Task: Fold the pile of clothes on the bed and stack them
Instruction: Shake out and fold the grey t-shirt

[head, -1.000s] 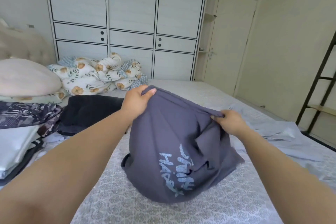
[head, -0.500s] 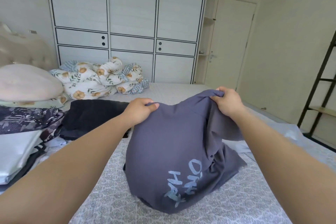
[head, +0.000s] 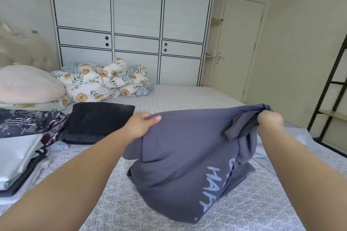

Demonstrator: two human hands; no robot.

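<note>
both the left hand (head: 139, 127) and right hand (head: 270, 122) pinch the grey shirt's (head: 187, 155) top edge at frame centre, lifting it off the bed (head: 131, 208), likely to spread it for folding.

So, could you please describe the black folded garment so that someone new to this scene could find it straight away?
Start at the white wardrobe and come down onto the bed, past the flowered quilt. The black garment lies flat just in front of it, beside the left hand. It is the only plain black piece; the stack to its left is patterned and pale.
</note>
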